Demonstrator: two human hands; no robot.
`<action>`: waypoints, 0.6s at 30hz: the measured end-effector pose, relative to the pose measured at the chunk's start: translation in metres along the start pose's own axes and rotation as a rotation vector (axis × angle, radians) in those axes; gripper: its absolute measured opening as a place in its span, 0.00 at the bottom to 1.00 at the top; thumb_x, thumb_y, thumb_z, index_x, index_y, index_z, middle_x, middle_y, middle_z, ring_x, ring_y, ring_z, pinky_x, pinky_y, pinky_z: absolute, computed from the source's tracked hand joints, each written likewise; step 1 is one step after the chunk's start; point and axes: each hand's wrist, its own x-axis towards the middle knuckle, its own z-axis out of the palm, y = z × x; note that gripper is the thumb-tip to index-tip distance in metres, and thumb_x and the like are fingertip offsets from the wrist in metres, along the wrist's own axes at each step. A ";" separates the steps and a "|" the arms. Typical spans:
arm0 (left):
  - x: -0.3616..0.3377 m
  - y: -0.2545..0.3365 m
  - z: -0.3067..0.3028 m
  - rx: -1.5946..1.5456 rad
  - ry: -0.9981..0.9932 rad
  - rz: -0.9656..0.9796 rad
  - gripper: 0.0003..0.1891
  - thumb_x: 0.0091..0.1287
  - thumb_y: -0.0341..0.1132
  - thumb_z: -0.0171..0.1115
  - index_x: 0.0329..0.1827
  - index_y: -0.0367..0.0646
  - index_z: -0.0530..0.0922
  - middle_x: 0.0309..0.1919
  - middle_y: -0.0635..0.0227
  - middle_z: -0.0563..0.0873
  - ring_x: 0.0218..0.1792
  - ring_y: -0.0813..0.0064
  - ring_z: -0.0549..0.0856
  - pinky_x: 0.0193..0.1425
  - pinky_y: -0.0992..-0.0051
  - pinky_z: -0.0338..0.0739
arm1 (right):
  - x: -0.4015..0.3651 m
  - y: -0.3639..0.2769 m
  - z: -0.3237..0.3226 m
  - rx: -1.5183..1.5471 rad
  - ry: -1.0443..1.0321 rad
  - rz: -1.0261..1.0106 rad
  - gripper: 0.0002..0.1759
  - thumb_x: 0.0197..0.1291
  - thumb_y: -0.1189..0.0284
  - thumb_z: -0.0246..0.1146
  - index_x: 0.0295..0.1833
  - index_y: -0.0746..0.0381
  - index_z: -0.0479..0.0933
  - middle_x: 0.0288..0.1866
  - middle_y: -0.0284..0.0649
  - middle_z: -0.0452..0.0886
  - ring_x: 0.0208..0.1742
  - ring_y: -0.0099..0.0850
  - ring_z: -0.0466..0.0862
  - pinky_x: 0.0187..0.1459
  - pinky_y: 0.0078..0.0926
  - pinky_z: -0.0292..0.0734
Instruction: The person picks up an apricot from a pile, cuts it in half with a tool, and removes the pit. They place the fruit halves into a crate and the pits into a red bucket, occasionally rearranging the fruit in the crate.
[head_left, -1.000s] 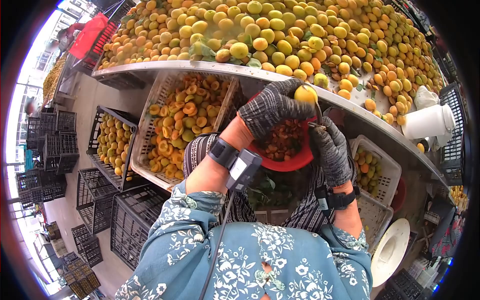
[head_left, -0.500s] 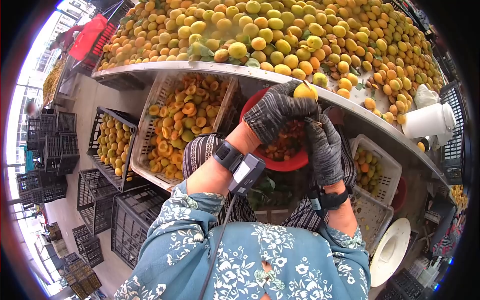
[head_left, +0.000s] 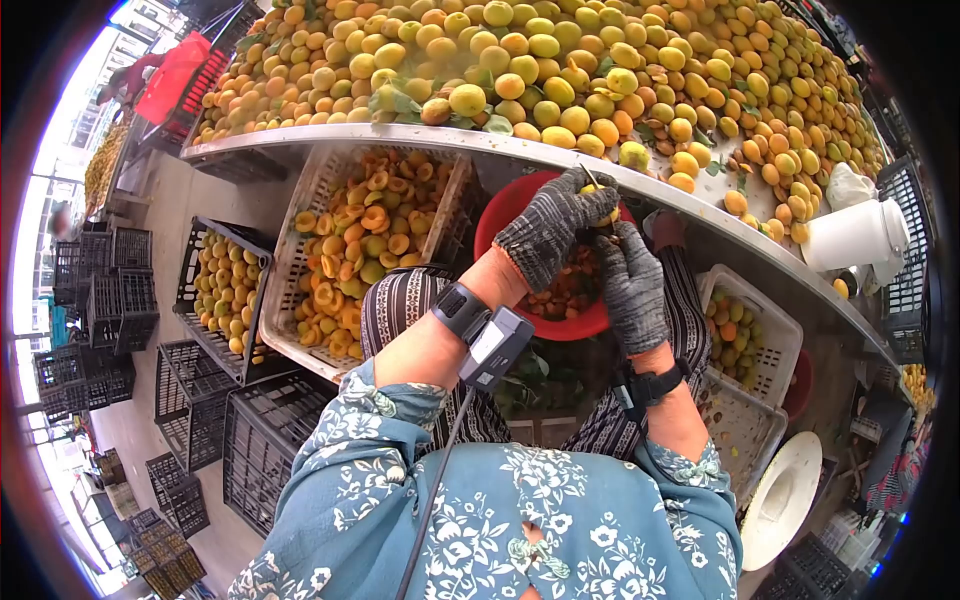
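My left hand [head_left: 558,226], in a grey knitted glove, is closed around a yellow apricot [head_left: 608,216], mostly hidden by the fingers. A thin, pointed sliver [head_left: 591,177] sticks up beside that hand; I cannot make out what it belongs to. Just right of the fruit is my right hand [head_left: 634,292], gloved alike, its fingertips bent together; whatever they grip is hidden. Beneath both hands stands a red basin [head_left: 492,212] with small orange-brown pieces [head_left: 568,290] in it.
Whole apricots [head_left: 540,60] heap on a metal-edged table [head_left: 330,133] ahead. Left are a pale crate [head_left: 283,335] of halved apricots and a black crate [head_left: 262,250] of whole ones. Right are a white crate [head_left: 785,345], a white bucket [head_left: 850,240] and a pale hat [head_left: 782,500].
Both hands have moved slightly down and left, towards my body. The apricot, plainly visible above the left fingers before, is now mostly covered, and the thin sliver shows more.
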 end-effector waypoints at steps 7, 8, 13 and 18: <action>0.014 -0.017 -0.005 -0.025 0.200 -0.018 0.10 0.69 0.35 0.57 0.48 0.41 0.78 0.38 0.70 0.82 0.40 0.80 0.79 0.48 0.78 0.74 | 0.010 -0.006 0.010 -0.552 -0.020 0.019 0.16 0.66 0.61 0.56 0.52 0.59 0.75 0.29 0.51 0.82 0.32 0.50 0.83 0.32 0.46 0.75; 0.015 -0.019 -0.005 -0.042 0.272 -0.043 0.09 0.69 0.36 0.57 0.46 0.41 0.78 0.37 0.70 0.82 0.39 0.79 0.79 0.48 0.77 0.74 | 0.011 -0.009 0.010 -0.624 -0.049 0.020 0.16 0.66 0.61 0.56 0.53 0.59 0.75 0.29 0.51 0.82 0.32 0.50 0.82 0.32 0.46 0.75; 0.013 -0.019 0.009 -0.048 0.518 -0.126 0.09 0.69 0.38 0.58 0.42 0.42 0.78 0.34 0.69 0.81 0.37 0.77 0.79 0.47 0.76 0.74 | 0.013 0.002 0.012 -0.710 -0.116 -0.063 0.19 0.64 0.61 0.55 0.59 0.53 0.72 0.30 0.49 0.82 0.33 0.50 0.82 0.35 0.49 0.75; 0.025 -0.032 -0.015 0.449 0.276 0.269 0.10 0.69 0.38 0.57 0.40 0.39 0.80 0.35 0.68 0.82 0.37 0.78 0.78 0.46 0.76 0.74 | 0.015 -0.001 0.008 -0.337 -0.035 0.008 0.15 0.66 0.67 0.55 0.53 0.61 0.76 0.38 0.51 0.83 0.40 0.46 0.83 0.39 0.37 0.78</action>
